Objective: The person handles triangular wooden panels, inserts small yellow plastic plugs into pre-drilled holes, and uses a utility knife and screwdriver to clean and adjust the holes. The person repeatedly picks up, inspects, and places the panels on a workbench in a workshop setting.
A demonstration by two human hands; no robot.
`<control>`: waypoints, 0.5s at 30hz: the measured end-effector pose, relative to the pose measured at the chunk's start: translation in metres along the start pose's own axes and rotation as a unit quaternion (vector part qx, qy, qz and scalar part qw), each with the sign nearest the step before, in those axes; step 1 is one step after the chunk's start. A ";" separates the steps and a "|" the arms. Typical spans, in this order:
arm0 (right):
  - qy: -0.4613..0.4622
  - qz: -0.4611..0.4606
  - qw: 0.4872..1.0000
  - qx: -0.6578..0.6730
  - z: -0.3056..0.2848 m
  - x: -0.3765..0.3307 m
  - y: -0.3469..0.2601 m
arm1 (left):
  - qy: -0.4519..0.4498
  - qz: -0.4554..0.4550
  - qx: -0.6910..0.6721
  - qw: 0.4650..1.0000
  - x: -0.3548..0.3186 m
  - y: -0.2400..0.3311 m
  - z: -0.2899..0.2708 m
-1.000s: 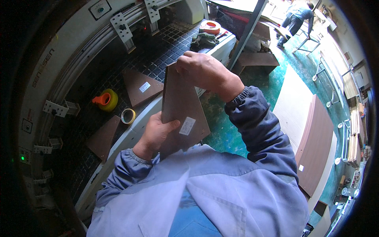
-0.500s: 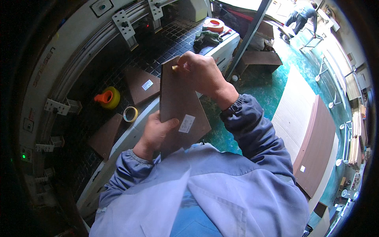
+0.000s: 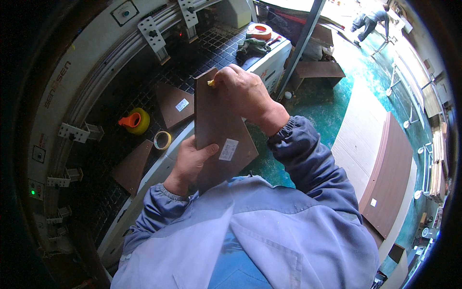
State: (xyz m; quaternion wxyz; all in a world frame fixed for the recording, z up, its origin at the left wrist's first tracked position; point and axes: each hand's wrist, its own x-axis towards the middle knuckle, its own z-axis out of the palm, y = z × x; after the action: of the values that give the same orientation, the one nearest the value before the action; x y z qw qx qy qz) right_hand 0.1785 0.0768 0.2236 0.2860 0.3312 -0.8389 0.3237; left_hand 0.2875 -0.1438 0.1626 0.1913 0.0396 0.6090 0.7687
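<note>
I hold a brown wooden panel [image 3: 216, 125] with a white sticker upright in front of my chest. My left hand [image 3: 192, 161] grips its lower left edge, thumb lying across the face. My right hand [image 3: 243, 91] is closed at the panel's top corner, pinching a small yellow object [image 3: 211, 83] against the edge. Both sleeves are blue-grey.
A dark grid machine bed [image 3: 144, 86] lies to the left, carrying two brown triangular panels [image 3: 173, 101] [image 3: 131, 166], an orange and yellow tool [image 3: 134, 120] and a tape roll [image 3: 162, 140]. Long brown boards [image 3: 392, 178] lie on the green floor to the right. A person [image 3: 368, 19] stands far off.
My right hand has slid a little up to the panel's top corner, and the panel now stands slightly more upright. My left hand keeps its grip.
</note>
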 end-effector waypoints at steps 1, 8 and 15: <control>-0.006 0.010 1.000 0.005 -0.001 0.000 0.000 | 0.002 0.005 -0.001 1.000 -0.001 0.000 0.001; -0.051 0.086 0.995 0.019 0.003 0.009 0.003 | -0.015 -0.018 -0.018 1.000 -0.006 0.002 0.003; -0.004 0.209 0.891 0.403 0.000 -0.003 0.005 | 0.023 0.021 0.024 0.999 -0.017 0.006 0.002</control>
State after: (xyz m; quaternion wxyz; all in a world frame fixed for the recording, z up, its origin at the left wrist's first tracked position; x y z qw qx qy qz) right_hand 0.1770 0.0811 0.2195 0.0505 0.2367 -0.6876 0.6846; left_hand 0.3021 -0.1485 0.1719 0.1596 0.0393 0.6306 0.7585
